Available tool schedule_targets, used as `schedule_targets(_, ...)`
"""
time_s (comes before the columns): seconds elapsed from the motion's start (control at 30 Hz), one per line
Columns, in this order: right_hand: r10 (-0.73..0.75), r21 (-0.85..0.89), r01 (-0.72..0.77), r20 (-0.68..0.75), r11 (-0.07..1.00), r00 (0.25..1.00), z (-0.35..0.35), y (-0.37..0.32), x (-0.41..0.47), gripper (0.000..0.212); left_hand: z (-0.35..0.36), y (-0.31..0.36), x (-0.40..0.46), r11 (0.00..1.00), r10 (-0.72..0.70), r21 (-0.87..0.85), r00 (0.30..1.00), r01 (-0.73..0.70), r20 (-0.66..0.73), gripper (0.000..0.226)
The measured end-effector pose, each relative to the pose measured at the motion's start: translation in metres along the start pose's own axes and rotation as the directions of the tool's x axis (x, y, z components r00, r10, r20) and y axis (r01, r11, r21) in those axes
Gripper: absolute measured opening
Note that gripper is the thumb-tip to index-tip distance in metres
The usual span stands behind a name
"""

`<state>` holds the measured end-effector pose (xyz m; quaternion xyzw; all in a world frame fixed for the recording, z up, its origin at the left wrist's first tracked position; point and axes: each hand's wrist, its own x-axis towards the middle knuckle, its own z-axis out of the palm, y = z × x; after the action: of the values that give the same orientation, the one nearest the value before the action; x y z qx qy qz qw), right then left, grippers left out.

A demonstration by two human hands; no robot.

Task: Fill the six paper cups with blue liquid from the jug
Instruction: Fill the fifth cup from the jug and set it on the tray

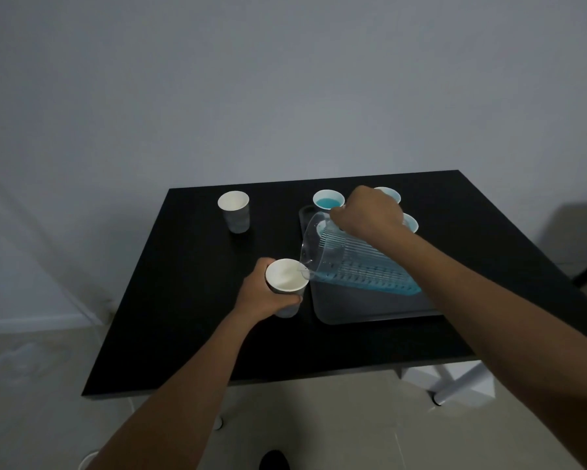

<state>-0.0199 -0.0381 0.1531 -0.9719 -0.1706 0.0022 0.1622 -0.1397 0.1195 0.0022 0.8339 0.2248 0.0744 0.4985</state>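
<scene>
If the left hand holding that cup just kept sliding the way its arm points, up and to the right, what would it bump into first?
Probably the tilted jug, whose spout already hangs over the held cup. The left hand has only a small gap before it, though depth is hard to judge from one view.

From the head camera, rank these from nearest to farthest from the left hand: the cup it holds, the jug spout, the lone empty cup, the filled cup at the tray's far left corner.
1. Held cup, gripped in the left hand.
2. Jug spout, at that cup's right rim.
3. Lone empty cup, far left on the table.
4. Filled cup, far side, at the tray.

Items 3 and 4 are close.
</scene>
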Motion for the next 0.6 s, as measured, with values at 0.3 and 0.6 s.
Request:
schedule_targets(0.3,-0.023,-0.055,0.023,-0.010,0.998,1.000,-0.0039,-0.0049,-0.0013,0.030,0.0018,0.0041,0.0011,1.000,0.006,0.011,1.000,-0.007,0.006,0.068)
schedule_targets(0.6,-0.042,-0.080,0.042,-0.007,0.996,0.999,-0.0074,-0.0079,-0.0009,0.029,0.0002,0.0001,-0.0004,1.000,0.000,0.008,1.000,0.000,0.000,0.068)
